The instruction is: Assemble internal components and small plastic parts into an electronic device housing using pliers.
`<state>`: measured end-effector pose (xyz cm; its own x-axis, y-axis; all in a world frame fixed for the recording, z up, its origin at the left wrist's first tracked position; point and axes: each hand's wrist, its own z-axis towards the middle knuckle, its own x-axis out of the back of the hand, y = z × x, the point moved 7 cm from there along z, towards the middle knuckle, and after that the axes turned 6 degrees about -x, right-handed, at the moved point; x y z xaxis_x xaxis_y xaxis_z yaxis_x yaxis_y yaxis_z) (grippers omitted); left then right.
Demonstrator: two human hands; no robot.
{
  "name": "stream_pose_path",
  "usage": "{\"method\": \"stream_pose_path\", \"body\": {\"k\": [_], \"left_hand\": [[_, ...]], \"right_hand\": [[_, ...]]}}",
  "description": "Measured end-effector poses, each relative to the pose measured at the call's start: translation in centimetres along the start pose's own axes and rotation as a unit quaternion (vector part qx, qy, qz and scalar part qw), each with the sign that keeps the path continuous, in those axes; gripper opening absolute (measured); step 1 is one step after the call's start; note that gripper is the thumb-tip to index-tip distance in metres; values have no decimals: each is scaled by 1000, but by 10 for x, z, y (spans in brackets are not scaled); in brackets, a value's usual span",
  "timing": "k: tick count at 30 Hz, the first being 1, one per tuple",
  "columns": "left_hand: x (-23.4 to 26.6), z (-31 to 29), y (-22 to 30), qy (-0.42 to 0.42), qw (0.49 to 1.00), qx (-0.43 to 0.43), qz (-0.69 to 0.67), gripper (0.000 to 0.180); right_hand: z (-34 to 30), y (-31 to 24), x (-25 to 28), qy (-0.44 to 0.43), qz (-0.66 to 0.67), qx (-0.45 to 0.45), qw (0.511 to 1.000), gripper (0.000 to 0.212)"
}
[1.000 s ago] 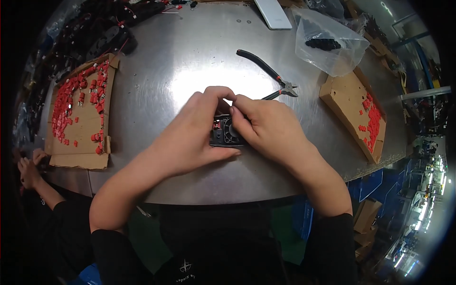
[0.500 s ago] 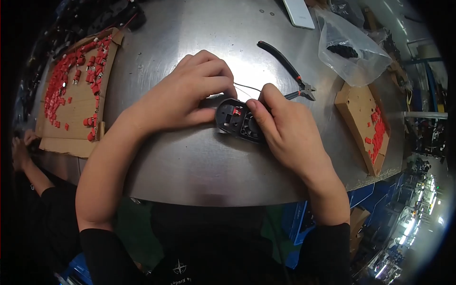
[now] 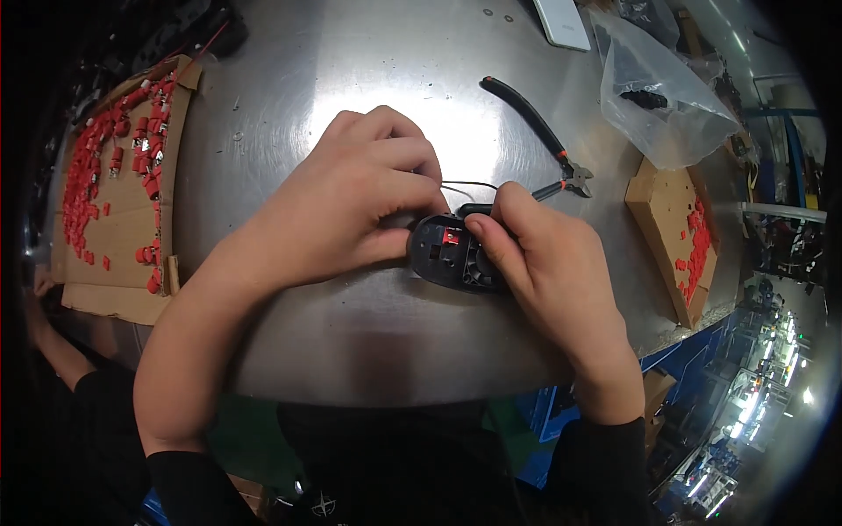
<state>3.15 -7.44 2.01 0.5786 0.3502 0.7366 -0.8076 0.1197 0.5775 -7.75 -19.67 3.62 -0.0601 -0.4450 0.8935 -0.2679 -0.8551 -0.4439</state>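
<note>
A black oval plastic housing (image 3: 436, 268) rests low over the metal table between my hands, its inner side facing up. Inside it sit a small red part (image 3: 451, 237) and, at the right, a round black fan (image 3: 479, 266) partly covered by my thumb. My right hand (image 3: 548, 250) grips the housing's right end, thumb on top. At the left end, my left hand (image 3: 377, 188) has its thumb against the rim and its fingers curled behind the far edge, tips hidden. A thin dark wire (image 3: 469, 183) runs between the two hands behind the housing.
Diagonal cutting pliers (image 3: 574, 178) lie beyond my right hand. Cardboard trays with red parts stand left (image 3: 123, 294) and right (image 3: 653, 210). A clear plastic bag (image 3: 653, 131) and a white flat device (image 3: 563, 24) lie at the far right. Another person's arm (image 3: 61, 346) shows at far left.
The housing and both hands sit slightly lower and further right in the picture, as the view has shifted. The housing has turned a little, and both hands keep their places on it.
</note>
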Motion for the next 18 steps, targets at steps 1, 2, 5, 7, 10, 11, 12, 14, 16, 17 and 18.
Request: {"method": "stream_pose_path", "body": {"k": [1, 2, 5, 7, 10, 11, 12, 14, 16, 17, 18], "left_hand": [[2, -1, -2, 2, 1000, 1, -1, 21], [2, -2, -2, -9, 1000, -17, 4, 25], [10, 0, 5, -20, 999, -36, -16, 37], [9, 0, 12, -22, 998, -37, -40, 45], [1, 0, 17, -26, 997, -17, -73, 60], [-1, -1, 16, -22, 997, -13, -71, 62], [-2, -2, 15, -19, 997, -10, -69, 63], [-4, 1, 20, 0, 997, -13, -73, 63], [-6, 2, 25, 18, 997, -15, -77, 63], [-6, 1, 24, 23, 992, 18, -120, 62], [-7, 1, 21, 28, 985, 51, -163, 61]], "right_hand": [[0, 0, 0, -2, -1, 0, 1000, 29], [-1, 1, 1, 3, -13, 5, 1000, 29], [-2, -1, 4, 9, -39, 11, 999, 29], [-3, 0, 4, 12, -54, 12, 998, 28], [1, 0, 3, 20, -61, 39, 997, 26], [1, -1, 4, 21, -55, 50, 997, 26], [1, -1, 4, 22, -49, 60, 997, 25], [1, 1, 4, 29, -44, 66, 996, 24], [1, 2, 4, 35, -39, 72, 996, 24], [0, 1, 5, 25, -20, 60, 998, 25], [-1, 2, 5, 14, -1, 48, 999, 27]]}}
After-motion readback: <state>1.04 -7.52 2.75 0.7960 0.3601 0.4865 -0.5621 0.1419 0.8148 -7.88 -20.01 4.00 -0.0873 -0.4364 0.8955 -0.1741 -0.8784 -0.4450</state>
